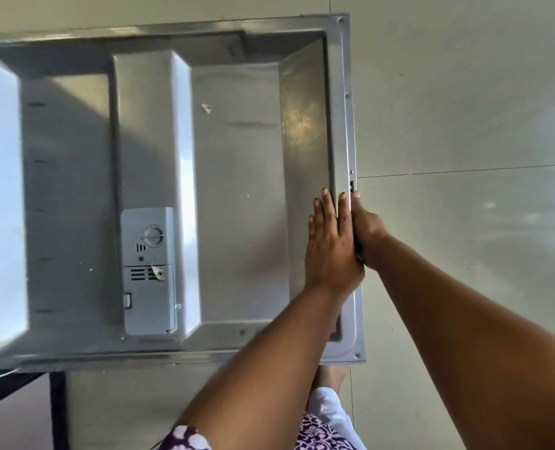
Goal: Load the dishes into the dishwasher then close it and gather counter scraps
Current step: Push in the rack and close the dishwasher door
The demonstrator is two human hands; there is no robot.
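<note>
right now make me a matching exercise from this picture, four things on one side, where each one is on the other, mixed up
Things:
1. left hand
2. right hand
3. detergent box
4. floor tiles

Places:
a. set in the door's inner panel
b. under the door edge, by the latch
c. flat on the door's inner face
d. beyond the door's edge

Pairs: 1-c, 2-b, 3-a, 4-d

We see the dishwasher door (237, 157) lying open, its inner panel a dull silver-grey. The detergent dispenser (149, 271) set in it is paler blue-grey. The floor (464, 108) is glossy cream tile, and our garment (321, 433) is purple with a white print.
</note>
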